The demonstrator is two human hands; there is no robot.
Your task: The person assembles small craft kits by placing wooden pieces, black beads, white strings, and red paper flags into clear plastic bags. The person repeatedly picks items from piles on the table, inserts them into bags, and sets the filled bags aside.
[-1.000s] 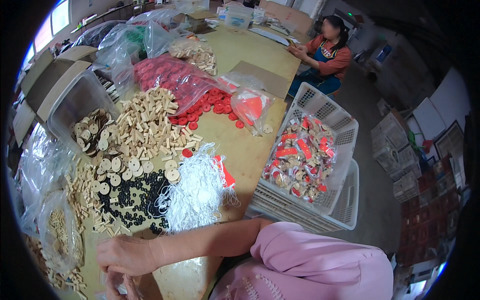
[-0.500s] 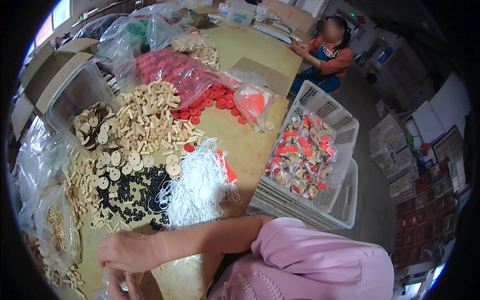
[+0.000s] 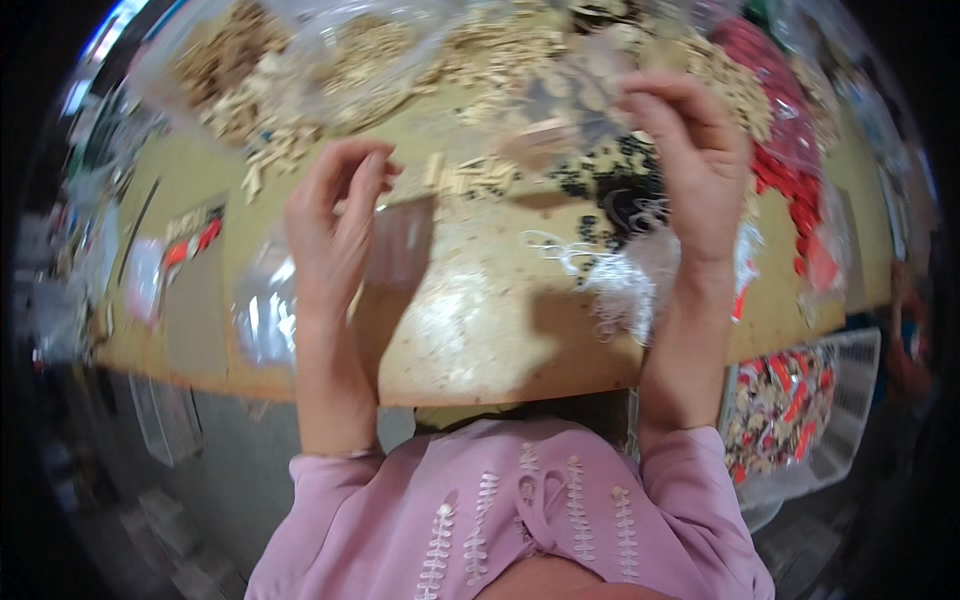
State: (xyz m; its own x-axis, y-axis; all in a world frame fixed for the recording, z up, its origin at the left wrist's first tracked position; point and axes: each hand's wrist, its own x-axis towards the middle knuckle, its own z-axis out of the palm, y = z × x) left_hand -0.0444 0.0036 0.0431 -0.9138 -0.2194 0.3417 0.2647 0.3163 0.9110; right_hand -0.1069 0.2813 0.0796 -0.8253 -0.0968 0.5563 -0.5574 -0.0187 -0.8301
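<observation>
My left hand (image 3: 340, 205) is raised over the table's left half, its fingers loosely curled and apart, with nothing visible in them. My right hand (image 3: 700, 150) is up at the right, thumb and fingers pinched at the edge of a blurred clear plastic bag (image 3: 570, 100). Pale wooden pieces (image 3: 545, 138) show in the bag's lower part, above a shadow on the table. Below it are black beads (image 3: 605, 170), partly behind my right hand. White strings (image 3: 630, 285) lie in a tangle beside my right forearm.
Wooden sticks (image 3: 470, 178) and heaps of wooden parts (image 3: 245, 80) lie along the back. Red discs (image 3: 800, 215) lie at the right. Clear bags (image 3: 265, 310) are by my left forearm. A white crate (image 3: 850, 425) of packed bags stands beyond the table's right edge.
My view has swung left to face the table. My hands, close together over a clear bag before, are now wide apart and raised, with a bag at my right fingers.
</observation>
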